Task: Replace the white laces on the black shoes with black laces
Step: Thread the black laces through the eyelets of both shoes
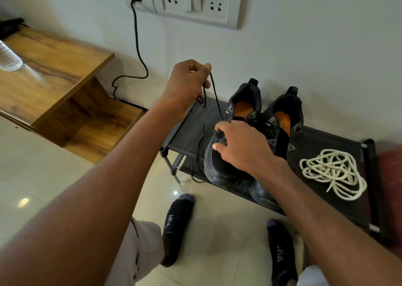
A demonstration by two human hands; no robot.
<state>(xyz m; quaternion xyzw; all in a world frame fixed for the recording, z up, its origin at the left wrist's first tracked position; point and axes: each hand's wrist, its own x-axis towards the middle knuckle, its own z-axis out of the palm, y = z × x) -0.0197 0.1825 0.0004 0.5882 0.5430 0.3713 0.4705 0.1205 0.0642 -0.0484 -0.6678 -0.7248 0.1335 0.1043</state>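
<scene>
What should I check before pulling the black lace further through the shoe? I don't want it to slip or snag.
1. Left hand pinches the black lace: ok.
2. Right hand steadies the left shoe: ok.
3. Lace runs straight between the hands: ok.
4. Lace threaded through the right eyelet: cannot tell, the hand hides it.
5. White laces off the shoes, on the rack: ok.
6. Loose lace end hanging off the rack edge: not ok.
</scene>
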